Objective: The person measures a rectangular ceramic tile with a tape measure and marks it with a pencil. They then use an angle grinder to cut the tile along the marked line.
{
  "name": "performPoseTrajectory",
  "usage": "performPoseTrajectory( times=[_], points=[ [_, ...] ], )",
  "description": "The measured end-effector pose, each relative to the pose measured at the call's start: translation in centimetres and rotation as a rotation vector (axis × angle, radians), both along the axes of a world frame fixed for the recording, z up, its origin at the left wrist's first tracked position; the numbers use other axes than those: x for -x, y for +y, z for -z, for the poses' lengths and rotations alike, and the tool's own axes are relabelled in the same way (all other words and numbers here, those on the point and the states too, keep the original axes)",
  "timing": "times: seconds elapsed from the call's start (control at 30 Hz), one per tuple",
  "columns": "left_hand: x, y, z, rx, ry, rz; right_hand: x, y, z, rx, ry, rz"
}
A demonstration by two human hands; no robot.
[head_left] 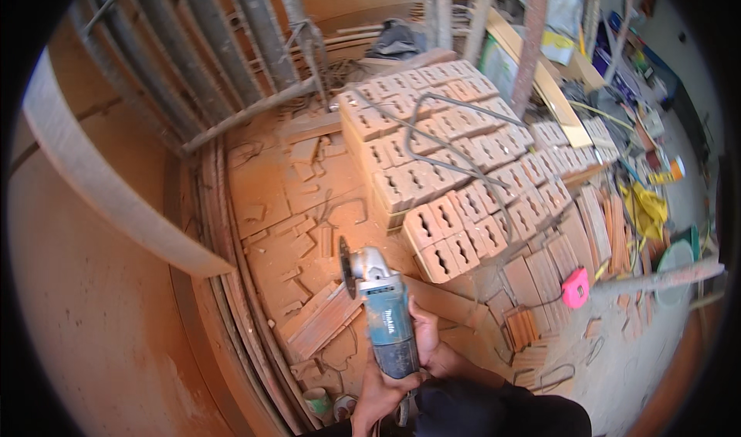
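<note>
Holding the grinder [388, 313] near and centre, on the near side of the brick stack [455, 136], with the left hand [378, 394] curling around its dark rear end [395, 357] and the right hand [427, 337] gripping its right side. Probably weighing heavy toward the metal head [374, 263], feeling stiff and perhaps dusty-slick, so calling for a two-handed hold on the body [386, 329], clear of the disc [347, 268] at left.

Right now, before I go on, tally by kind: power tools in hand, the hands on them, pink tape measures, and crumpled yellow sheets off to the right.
Grinder: 1
Hands: 2 (left hand, right hand)
Pink tape measure: 1
Yellow sheet: 1
Total: 5
</note>
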State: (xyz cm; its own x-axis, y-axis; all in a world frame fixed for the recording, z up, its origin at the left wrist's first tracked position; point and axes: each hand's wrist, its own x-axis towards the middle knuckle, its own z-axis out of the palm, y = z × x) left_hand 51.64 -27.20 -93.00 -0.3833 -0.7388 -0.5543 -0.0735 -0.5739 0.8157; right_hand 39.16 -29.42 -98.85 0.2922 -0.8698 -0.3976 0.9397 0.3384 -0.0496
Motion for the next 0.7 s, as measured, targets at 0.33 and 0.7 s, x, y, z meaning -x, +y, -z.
performPoseTrajectory(
  times=[0.33, 0.7],
  points=[
    [-0.4, 0.4, 1.1, 0.013, 0.002, 0.009, 0.7, 0.4, 0.6, 0.050, 0.223, -0.060],
    [-1.4, 1.4, 3.5, 0.089, 0.073, -0.041, -0.4, 0.8, 1.0, -0.017, 0.221, -0.085]
  ],
)
